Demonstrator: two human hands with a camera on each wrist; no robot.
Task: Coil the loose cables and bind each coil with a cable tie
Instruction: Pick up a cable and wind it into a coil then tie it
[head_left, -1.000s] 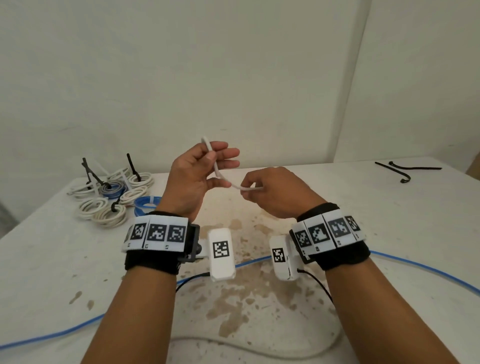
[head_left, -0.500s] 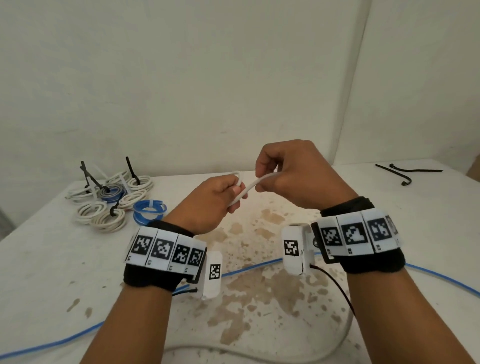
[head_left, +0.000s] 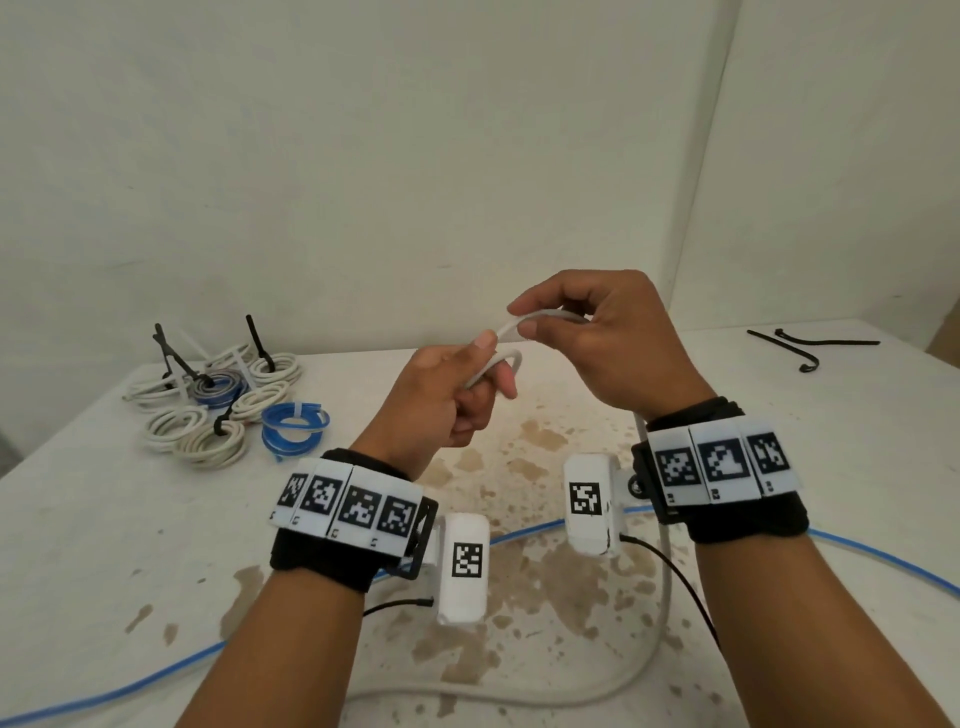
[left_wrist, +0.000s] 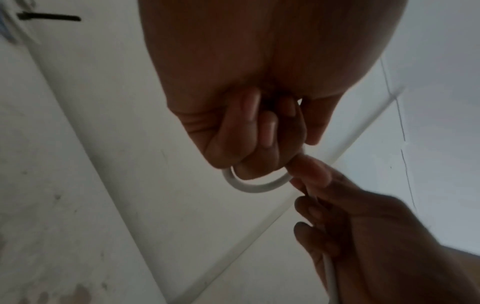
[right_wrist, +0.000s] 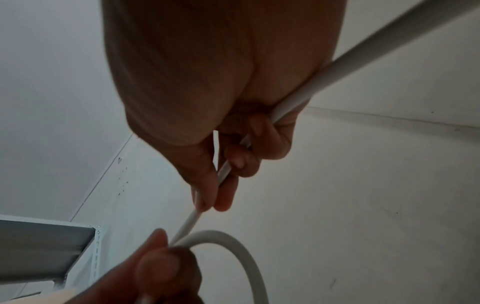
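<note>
Both hands are raised above the white table (head_left: 779, 467) with a white cable (head_left: 506, 332) between them. My left hand (head_left: 457, 395) grips a small loop of the cable (left_wrist: 255, 186), fingers curled round it. My right hand (head_left: 587, 332) is just above and right of it and pinches the cable between thumb and fingers (right_wrist: 226, 170). From the right hand the cable (right_wrist: 337, 65) runs back under the wrist, drops to the table and curves along the near edge (head_left: 623, 680). A loose blue cable (head_left: 883, 561) lies across the table under both wrists.
A cluster of tied white and blue coils (head_left: 218, 410) with upright black tie tails sits at the back left. Loose black cable ties (head_left: 810, 348) lie at the back right. Brown stains mark the table's middle. Walls close off the back and right.
My right hand rose from beside the left hand to above it, feeding cable over. The left hand turned down and closed on a small loop that was a single strand a second ago.
</note>
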